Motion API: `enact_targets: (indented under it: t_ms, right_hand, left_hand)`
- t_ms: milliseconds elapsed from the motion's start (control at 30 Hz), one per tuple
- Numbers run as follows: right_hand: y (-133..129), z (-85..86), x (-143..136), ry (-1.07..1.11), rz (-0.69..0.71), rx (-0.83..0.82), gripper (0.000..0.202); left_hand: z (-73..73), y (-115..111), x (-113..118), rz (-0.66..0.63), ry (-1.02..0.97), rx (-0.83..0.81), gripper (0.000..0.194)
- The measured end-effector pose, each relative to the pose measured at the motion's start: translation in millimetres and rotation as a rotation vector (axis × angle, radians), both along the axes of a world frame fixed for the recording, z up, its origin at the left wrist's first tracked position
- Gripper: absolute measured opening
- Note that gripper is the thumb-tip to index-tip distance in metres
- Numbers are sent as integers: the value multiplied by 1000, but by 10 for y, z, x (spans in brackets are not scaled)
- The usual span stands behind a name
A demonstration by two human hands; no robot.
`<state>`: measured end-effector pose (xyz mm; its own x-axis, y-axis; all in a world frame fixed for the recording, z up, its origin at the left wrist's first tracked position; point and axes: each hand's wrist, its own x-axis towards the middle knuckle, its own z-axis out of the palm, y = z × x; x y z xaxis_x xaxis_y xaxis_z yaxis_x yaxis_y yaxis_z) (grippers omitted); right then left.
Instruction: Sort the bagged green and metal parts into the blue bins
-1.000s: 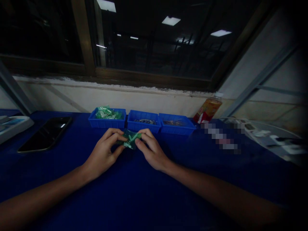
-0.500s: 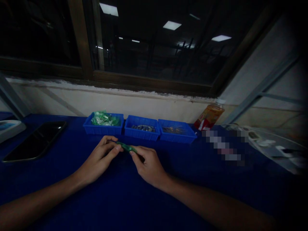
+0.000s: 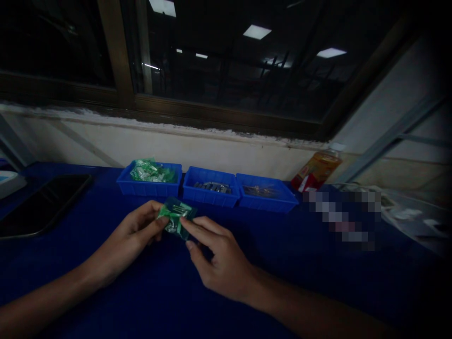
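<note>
A wide dark window fills the upper part of the view, its brown frame dividing the panes. Bright four-sided lights show in the glass. Below runs a pale wall, rough and white along its top edge. A blue table stands against it; grey bars slant at both sides. The light is dim.

1. Turned the green packet from nearly edge-on, half a second ago, to broad side showing, slim bright streaks visible.
2. Brought the right hand's index fingertip onto its front.
3. Shifted the view, cropping the phone at left.
</note>
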<state>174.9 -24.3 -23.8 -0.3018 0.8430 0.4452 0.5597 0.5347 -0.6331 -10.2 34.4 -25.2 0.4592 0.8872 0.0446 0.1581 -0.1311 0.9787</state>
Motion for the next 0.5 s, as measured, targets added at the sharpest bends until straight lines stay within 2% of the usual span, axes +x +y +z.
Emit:
enact_targets:
  t_ms: [100, 333, 500]
  right_hand:
    - [1, 29, -6, 75, 17, -91, 45]
    - [119, 97, 52, 252, 96, -281, 22]
    - [173, 20, 40, 310, -45, -376, 18]
  left_hand:
    - [14, -2, 27, 20, 0, 40, 15]
    - [-7, 26, -15, 48, 39, 257, 15]
    - [2, 1, -10, -106, 113, 262, 15]
